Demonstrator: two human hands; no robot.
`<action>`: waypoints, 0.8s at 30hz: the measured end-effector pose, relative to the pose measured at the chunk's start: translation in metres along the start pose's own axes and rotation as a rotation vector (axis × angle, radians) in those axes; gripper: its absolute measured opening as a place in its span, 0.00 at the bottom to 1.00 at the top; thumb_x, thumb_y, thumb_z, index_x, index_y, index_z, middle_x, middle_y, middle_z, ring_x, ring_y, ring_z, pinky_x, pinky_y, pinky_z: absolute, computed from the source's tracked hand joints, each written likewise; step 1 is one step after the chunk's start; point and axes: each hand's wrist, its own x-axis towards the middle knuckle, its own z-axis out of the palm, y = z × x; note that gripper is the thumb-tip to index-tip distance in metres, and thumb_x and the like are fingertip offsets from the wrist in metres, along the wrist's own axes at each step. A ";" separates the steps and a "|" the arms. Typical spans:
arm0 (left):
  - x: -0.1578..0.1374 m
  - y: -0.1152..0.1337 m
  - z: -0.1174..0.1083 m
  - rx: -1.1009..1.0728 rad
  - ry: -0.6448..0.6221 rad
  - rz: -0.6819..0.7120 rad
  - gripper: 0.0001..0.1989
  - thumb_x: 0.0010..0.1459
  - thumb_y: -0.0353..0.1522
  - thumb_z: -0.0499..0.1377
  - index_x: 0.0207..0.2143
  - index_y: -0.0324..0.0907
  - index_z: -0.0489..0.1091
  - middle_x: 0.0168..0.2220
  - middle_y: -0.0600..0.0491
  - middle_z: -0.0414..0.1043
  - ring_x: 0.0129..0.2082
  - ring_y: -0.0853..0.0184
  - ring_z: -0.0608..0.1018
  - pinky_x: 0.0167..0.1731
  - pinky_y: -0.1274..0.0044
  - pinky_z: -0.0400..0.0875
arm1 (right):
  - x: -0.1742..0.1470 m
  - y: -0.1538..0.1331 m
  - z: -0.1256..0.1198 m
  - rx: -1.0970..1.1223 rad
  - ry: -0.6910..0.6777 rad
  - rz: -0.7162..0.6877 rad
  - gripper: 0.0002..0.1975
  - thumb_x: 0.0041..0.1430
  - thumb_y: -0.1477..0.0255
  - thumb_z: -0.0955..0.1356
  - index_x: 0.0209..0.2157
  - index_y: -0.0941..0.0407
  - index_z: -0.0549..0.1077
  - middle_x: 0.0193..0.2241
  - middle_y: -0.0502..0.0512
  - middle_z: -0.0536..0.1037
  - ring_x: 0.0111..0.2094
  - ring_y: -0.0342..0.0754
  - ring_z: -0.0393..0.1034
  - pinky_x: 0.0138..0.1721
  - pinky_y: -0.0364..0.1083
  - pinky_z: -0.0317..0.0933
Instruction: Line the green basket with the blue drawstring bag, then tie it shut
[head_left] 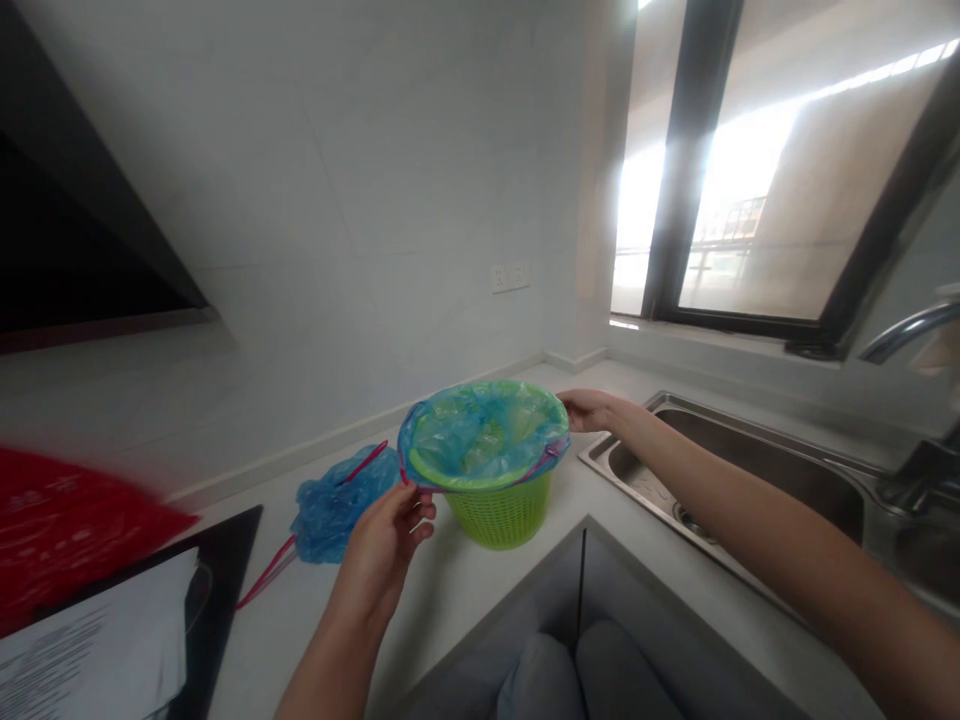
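Note:
A small green mesh basket (501, 512) stands on the white counter (315, 620) in the corner. A blue drawstring bag liner (480, 430) is stretched over its rim. My left hand (386, 545) pinches the liner's edge at the basket's near left side. My right hand (592, 408) grips the liner's edge at the far right side. A second crumpled blue bag (334, 510) with red drawstrings lies on the counter left of the basket.
A steel sink (750, 460) and tap (904, 330) sit at the right under a window. A black hob (225, 560) with white papers (97, 650) and a red bag (67, 520) are at the left. A wall socket (510, 276) is behind.

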 end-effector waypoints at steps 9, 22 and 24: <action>-0.016 0.021 0.016 0.061 -0.106 0.121 0.13 0.43 0.37 0.69 0.25 0.38 0.71 0.24 0.51 0.67 0.23 0.69 0.69 0.21 0.79 0.64 | -0.008 -0.026 0.007 -0.453 0.406 -0.314 0.13 0.52 0.81 0.70 0.19 0.57 0.66 0.12 0.47 0.64 0.18 0.40 0.60 0.22 0.39 0.58; -0.004 0.040 -0.001 0.266 -0.065 0.044 0.19 0.41 0.43 0.65 0.31 0.37 0.73 0.26 0.48 0.72 0.22 0.65 0.71 0.19 0.77 0.65 | -0.040 -0.033 -0.001 -0.776 0.562 -0.277 0.14 0.56 0.72 0.70 0.19 0.57 0.67 0.21 0.62 0.74 0.32 0.55 0.74 0.30 0.45 0.63; 0.010 0.046 -0.010 0.339 0.033 0.116 0.21 0.40 0.44 0.66 0.33 0.37 0.73 0.27 0.48 0.72 0.23 0.64 0.72 0.19 0.78 0.65 | -0.055 -0.014 -0.009 -0.712 0.492 -0.170 0.16 0.63 0.66 0.66 0.22 0.58 0.70 0.21 0.63 0.76 0.24 0.51 0.73 0.24 0.44 0.63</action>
